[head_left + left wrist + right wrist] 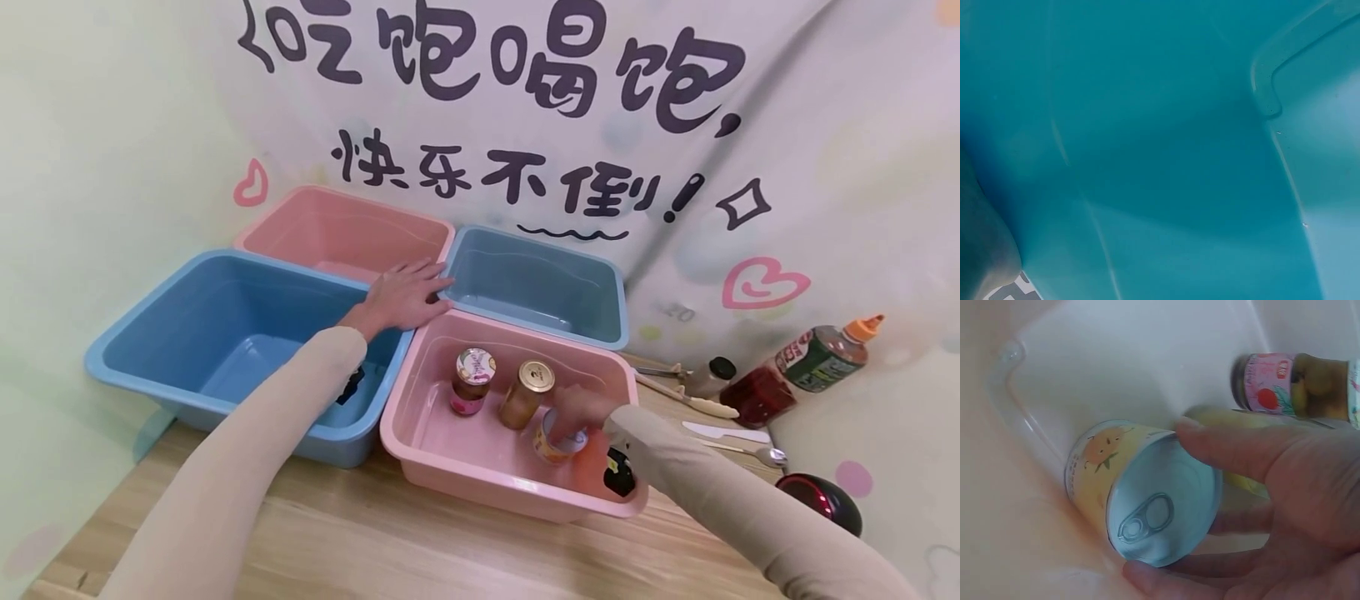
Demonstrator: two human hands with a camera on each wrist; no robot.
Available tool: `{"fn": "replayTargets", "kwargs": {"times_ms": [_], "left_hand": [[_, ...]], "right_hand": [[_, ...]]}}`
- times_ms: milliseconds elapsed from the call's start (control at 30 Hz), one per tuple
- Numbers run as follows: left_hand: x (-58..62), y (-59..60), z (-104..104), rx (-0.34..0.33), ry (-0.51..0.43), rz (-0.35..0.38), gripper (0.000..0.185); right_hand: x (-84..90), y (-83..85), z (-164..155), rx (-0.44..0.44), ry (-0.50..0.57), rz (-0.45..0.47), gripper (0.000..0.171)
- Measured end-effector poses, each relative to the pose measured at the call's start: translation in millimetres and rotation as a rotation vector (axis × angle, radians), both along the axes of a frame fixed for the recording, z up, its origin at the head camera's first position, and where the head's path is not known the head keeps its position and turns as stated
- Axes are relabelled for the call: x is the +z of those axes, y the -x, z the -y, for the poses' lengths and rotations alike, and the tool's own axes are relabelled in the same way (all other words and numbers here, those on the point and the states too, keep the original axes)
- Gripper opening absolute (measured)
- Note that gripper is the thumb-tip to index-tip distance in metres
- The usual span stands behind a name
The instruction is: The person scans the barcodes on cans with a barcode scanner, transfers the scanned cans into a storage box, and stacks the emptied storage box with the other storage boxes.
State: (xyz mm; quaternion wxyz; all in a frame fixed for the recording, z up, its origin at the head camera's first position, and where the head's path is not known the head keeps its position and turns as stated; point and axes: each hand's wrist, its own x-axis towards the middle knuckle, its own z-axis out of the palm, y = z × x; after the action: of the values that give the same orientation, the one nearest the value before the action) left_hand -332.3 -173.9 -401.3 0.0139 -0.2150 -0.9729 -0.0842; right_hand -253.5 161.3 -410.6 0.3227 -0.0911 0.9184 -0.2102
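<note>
My right hand (pixel 581 410) reaches into the near pink bin (pixel 480 495) and grips a short pull-tab can (pixel 551 451). In the right wrist view, the thumb and fingers curl about the rim of its silvery lid (pixel 1179 481), and an orange fruit is printed on its side. Beside it in the bin stand a tall gold can (pixel 519 407) and a glass jar (pixel 470 392) with a patterned lid and pink label. My left hand (pixel 407 297) rests, fingers spread, on the rims where the bins meet. The left wrist view shows mostly blue bin wall (pixel 1166 125).
A large blue bin (pixel 135 382) stands left; another pink bin (pixel 300 198) and a blue-grey bin (pixel 540 329) stand behind. On the right lie a white knife (pixel 726 432) and a spoon (pixel 770 457), near a red sauce bottle (pixel 757 396), a green-labelled bottle (pixel 819 358) and a black-red object (pixel 821 502).
</note>
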Motion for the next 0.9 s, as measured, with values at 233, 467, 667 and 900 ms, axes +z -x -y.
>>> {"fn": "replayTargets", "kwargs": {"times_ms": [233, 467, 667, 900], "left_hand": [[0.6, 0.2, 1.4, 0.018, 0.007, 0.006, 0.063], [1.5, 0.1, 0.8, 0.018, 0.009, 0.005, 0.063], [0.3, 0.8, -0.2, 0.021, 0.015, 0.003, 0.063], [0.8, -0.6, -0.8, 0.014, 0.006, 0.002, 0.063]], "right_hand": [[2.8, -6.0, 11.5, 0.056, -0.103, -0.006, 0.043], [-3.5, -4.9, 12.2, 0.101, -0.159, -0.055, 0.044], [1.0, -10.9, 8.7, 0.015, -0.086, -0.032, 0.034], [3.6, -9.5, 10.1, 0.021, -0.098, -0.014, 0.030]]}}
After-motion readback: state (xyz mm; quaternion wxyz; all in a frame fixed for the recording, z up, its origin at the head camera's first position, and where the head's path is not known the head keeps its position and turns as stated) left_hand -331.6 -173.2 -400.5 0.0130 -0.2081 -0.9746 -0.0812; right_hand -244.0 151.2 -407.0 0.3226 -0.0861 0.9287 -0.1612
